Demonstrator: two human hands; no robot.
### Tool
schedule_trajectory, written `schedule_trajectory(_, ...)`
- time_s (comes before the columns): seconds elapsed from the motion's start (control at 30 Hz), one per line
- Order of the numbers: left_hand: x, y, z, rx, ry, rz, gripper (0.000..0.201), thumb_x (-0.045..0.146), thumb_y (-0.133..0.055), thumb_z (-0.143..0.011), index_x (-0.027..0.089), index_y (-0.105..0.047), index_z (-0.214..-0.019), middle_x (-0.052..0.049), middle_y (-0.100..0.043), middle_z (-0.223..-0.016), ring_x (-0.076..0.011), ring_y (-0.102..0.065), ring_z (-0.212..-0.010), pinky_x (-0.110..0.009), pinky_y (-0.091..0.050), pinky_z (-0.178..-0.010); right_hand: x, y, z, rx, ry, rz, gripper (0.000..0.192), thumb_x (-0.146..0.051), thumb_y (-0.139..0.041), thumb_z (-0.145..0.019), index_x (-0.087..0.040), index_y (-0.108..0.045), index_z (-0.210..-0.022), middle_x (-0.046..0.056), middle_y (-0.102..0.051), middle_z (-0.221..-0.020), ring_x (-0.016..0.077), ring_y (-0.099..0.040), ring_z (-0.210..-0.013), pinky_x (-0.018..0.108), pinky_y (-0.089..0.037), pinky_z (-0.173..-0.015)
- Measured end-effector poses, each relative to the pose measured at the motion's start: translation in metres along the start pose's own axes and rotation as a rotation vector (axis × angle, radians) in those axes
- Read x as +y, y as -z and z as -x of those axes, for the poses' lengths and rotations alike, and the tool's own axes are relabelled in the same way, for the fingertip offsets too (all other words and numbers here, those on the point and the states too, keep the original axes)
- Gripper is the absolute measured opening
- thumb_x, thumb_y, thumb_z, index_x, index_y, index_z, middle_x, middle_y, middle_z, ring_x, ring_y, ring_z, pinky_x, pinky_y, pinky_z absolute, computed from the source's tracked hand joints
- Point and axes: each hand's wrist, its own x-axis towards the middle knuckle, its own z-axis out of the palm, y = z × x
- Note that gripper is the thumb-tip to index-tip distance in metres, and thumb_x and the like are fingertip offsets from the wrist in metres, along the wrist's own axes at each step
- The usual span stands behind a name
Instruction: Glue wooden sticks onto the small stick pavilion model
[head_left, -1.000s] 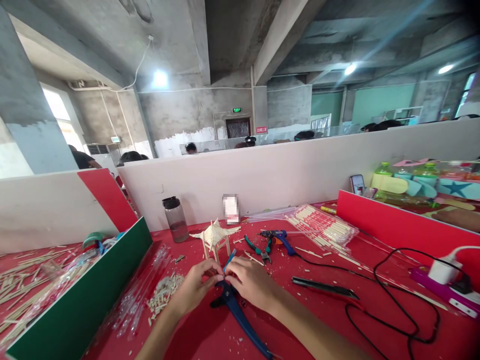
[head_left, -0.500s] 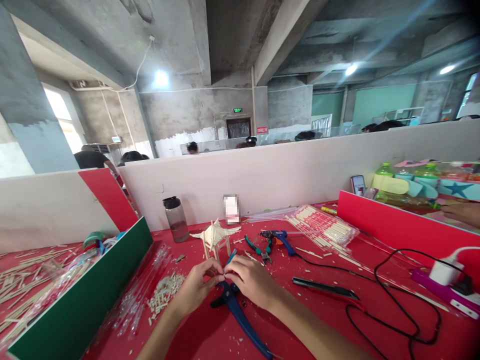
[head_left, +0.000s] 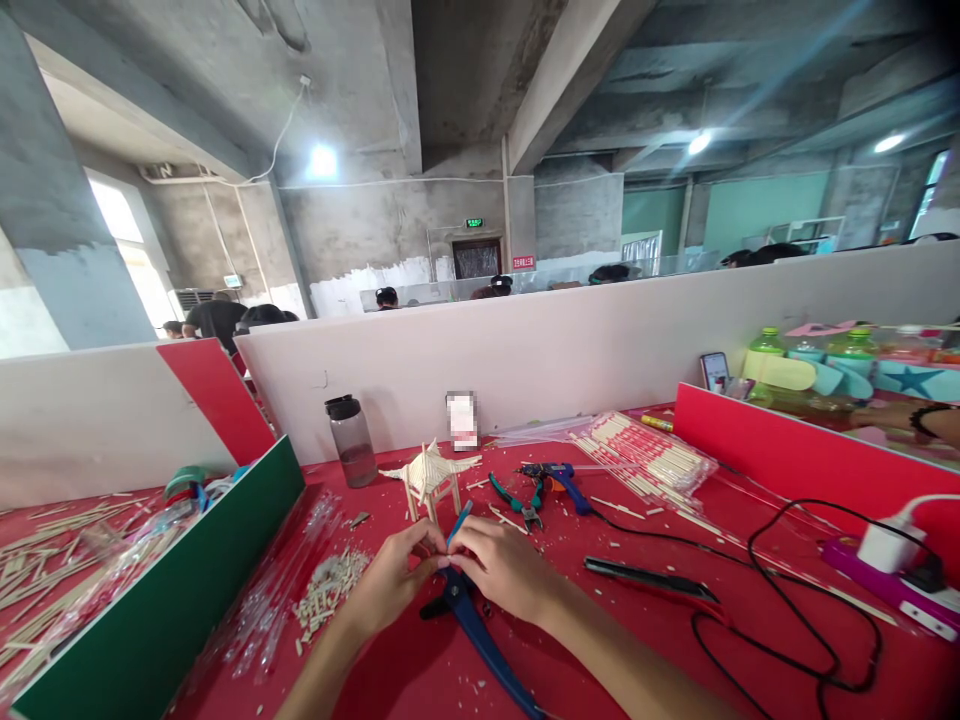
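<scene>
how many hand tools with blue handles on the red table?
3. Blue-handled cutters lie under the left hand and right hand; teal pliers sit behind the hands; a blue glue gun lies beside the pliers. Clutter may hide others.

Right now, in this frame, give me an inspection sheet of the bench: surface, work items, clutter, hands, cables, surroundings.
Surface: red table, strewn with wood chips.
Work items: blue-handled cutter under the hands; small stick pavilion just beyond.
Clutter: cut stick pile, green pliers, glue gun, stick bundle, dark bottle.
Hands: left hand and right hand meet fingertip to fingertip over the cutter; what they pinch is too small to tell.
Cables: black cable looping right toward a power strip.
Surroundings: white partition; another person's hand far right.
</scene>
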Motion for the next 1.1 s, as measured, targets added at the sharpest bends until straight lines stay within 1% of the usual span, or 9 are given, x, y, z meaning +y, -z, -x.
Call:
schedule_trajectory(0.3, 0.001, -0.0005, -0.0001, -0.031, -0.014, -0.05, 0.02, 0.037, -0.058, -0.092, 0.019, -0.061, -0.087, -0.004, -0.066, -0.085, -0.0165, -0.06, -0.078, -0.026, -0.048, -0.073, 0.0015, -0.0012, 0.0007, -0.019, -0.001, -0.006, 0.013, -0.025, -0.055, -0.1, -0.021, -0.067, -0.097, 0.002, -0.068, -0.095, 0.015, -0.064, -0.087, 0.023, -0.042, -0.075)
schedule_trajectory(0.43, 0.0015, -0.0015, 0.0002, -0.032, -0.02, -0.046, 0.018, 0.035, -0.058, -0.092, 0.019, -0.06, -0.086, -0.003, -0.066, -0.084, -0.0163, -0.059, -0.077, -0.027, -0.047, -0.073, 0.0037, -0.0026, 0.0009, -0.012, 0.015, -0.004, 0.014, -0.023, -0.053, -0.101, -0.021, -0.066, -0.095, 0.001, -0.068, -0.094, 0.0148, -0.064, -0.087, 0.023, -0.042, -0.074)
schedule_trajectory(0.6, 0.0011, -0.0025, 0.0001, -0.029, -0.02, -0.041, 0.015, 0.033, -0.058, -0.091, 0.019, -0.06, -0.087, -0.003, -0.067, -0.084, -0.0167, -0.059, -0.077, -0.027, -0.047, -0.072, 0.0047, -0.0035, 0.0006, -0.015, 0.018, 0.015, 0.014, -0.021, -0.055, -0.099, -0.021, -0.067, -0.095, 0.002, -0.068, -0.093, 0.0148, -0.063, -0.086, 0.023, -0.042, -0.074)
schedule_trajectory(0.8, -0.0047, -0.0034, -0.0002, -0.033, -0.018, -0.048, 0.014, 0.032, -0.058, -0.092, 0.019, -0.06, -0.088, -0.003, -0.066, -0.085, -0.0166, -0.06, -0.078, -0.027, -0.047, -0.073, 0.0023, -0.0015, 0.0011, -0.018, 0.01, 0.013, 0.011, -0.021, -0.057, -0.097, -0.021, -0.067, -0.095, 0.002, -0.068, -0.094, 0.0155, -0.064, -0.087, 0.024, -0.043, -0.075)
schedule_trajectory(1.1, -0.006, -0.0031, -0.0002, -0.027, -0.028, -0.048, 0.014, 0.032, -0.057, -0.093, 0.019, -0.06, -0.088, -0.003, -0.066, -0.085, -0.0166, -0.06, -0.079, -0.027, -0.047, -0.074, 0.0042, -0.003, 0.0019, -0.021, 0.011, 0.013, 0.011, -0.02, -0.054, -0.098, -0.021, -0.065, -0.099, 0.002, -0.068, -0.098, 0.0153, -0.064, -0.087, 0.024, -0.043, -0.075)
